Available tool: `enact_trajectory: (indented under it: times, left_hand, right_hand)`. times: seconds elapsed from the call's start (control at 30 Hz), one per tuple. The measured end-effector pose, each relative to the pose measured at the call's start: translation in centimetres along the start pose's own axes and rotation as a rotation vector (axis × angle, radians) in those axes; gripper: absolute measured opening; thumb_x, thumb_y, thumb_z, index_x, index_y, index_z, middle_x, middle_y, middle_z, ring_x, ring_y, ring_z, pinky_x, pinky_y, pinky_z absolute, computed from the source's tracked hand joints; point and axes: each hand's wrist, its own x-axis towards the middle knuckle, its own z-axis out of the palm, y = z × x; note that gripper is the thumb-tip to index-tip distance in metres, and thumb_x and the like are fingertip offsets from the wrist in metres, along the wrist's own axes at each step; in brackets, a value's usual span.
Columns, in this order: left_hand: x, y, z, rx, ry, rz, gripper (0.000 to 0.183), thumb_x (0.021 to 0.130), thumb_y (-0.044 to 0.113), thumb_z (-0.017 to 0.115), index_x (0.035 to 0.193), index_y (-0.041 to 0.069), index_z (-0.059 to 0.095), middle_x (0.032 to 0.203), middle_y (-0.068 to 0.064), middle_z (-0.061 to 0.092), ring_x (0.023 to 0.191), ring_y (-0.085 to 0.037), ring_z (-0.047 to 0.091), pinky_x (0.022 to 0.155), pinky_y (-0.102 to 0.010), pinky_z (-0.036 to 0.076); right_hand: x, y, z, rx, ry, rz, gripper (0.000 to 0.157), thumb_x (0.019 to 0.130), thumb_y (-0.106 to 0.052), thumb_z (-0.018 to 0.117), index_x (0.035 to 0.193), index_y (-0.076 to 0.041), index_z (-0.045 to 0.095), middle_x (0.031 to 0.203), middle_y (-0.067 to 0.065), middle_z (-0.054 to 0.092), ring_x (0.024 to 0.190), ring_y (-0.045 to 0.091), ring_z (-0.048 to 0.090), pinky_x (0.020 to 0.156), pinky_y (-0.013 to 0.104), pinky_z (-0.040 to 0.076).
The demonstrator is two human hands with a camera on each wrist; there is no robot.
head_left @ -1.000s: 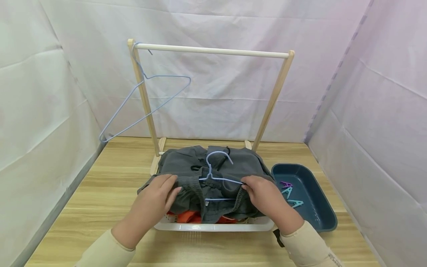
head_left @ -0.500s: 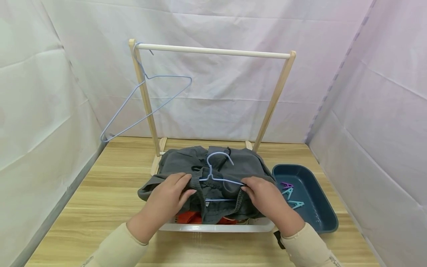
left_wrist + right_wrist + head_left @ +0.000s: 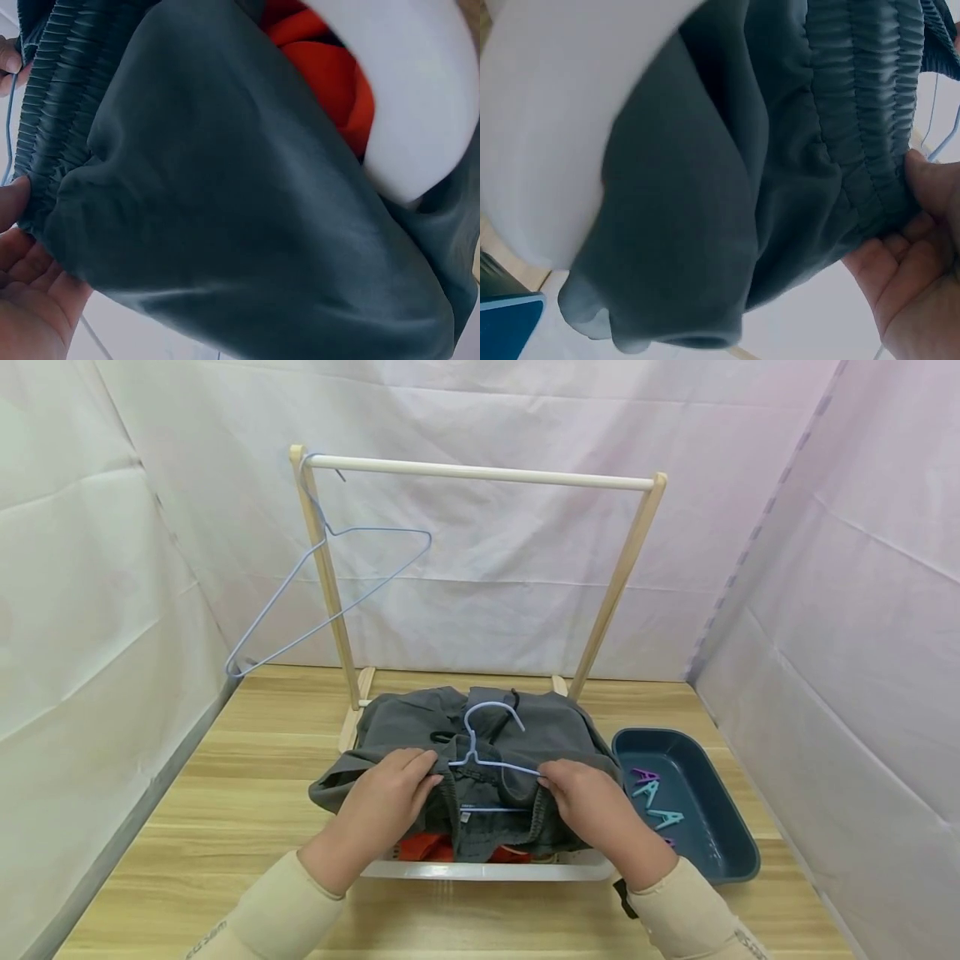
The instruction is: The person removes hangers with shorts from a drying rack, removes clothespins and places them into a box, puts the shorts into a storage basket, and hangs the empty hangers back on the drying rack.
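A pair of dark grey pants (image 3: 408, 714) with a gathered elastic waistband (image 3: 866, 97) and black drawstring lies bunched over a white basket (image 3: 480, 871). A light blue wire hanger (image 3: 472, 747) sits inside the waist opening, its hook standing above the fabric. My left hand (image 3: 386, 806) pinches the waistband left of the hook, thumb on one side and fingers behind. On the other side, my right hand (image 3: 592, 802) pinches the waistband around the hanger's right shoulder. The hanger's ends are hidden by cloth and hands.
Behind stands a wooden rack with a white rail (image 3: 480, 472); another blue hanger (image 3: 330, 618) hangs at its left end. A dark blue tray (image 3: 712, 802) at right holds several clothespins (image 3: 666, 818). Orange cloth (image 3: 427, 848) shows in the basket.
My left hand has slid right along the waistband toward the hanger's hook, drawing in the fabric. My right hand has shifted slightly left. Another purple clothespin shows in the tray.
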Motion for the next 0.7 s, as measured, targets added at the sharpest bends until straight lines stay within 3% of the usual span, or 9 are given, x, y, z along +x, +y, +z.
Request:
enact_trajectory:
  times: [0.4,0.7]
  left_hand:
    - [0.9,-0.5,-0.4,-0.008,0.153,0.096,0.030,0.076,0.005,0.079,0.101,-0.005,0.065,0.091,-0.013,0.066,0.084,-0.025,0.065,0.072,-0.034,0.058]
    - [2.0,-0.7,-1.2,-0.014,0.203,0.105,0.029,0.077,0.002,0.078,0.102,-0.006,0.064,0.092,-0.016,0.066,0.085,-0.028,0.065,0.076,-0.037,0.058]
  right_hand:
    - [-0.3,0.4,0.0,-0.030,0.250,-0.021,0.014,0.084,0.001,0.069,0.095,-0.006,0.071,0.092,0.007,0.071,0.086,0.023,0.068,0.076,0.042,0.057]
    - [-0.6,0.8,-1.2,-0.030,0.340,0.012,0.014,0.084,0.004,0.069,0.096,-0.002,0.072,0.092,0.012,0.071,0.084,0.028,0.068,0.070,0.044,0.057]
